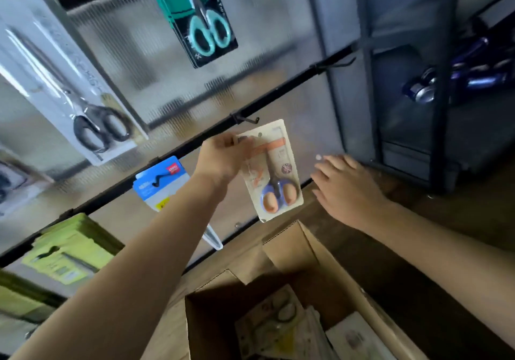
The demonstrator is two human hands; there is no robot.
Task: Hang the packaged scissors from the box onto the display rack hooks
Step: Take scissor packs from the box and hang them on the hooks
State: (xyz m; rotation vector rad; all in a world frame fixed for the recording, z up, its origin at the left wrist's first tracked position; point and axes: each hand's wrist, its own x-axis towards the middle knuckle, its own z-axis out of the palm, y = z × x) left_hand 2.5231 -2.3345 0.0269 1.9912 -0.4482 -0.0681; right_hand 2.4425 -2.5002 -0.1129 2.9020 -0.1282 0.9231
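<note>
Pack raised just below a bare hook (245, 119).
Our left hand (223, 157) pinches the glossy scissors pack (271, 170) by its top edge; right hand (348, 186) spread loose, holding nothing, above the cardboard box (320, 265).

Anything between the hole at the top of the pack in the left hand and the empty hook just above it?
Nothing. In the head view the pack, pinched by the left hand, sits just below the hook; only bare backing panel shows between.

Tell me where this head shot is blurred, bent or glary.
Head view: motion blur smears the right hand and the blue objects on the dark shelf; the wide lens tilts the black rail; glare streaks the clear pack of black scissors; the pack gripped by the left hand stays fairly readable.
</note>
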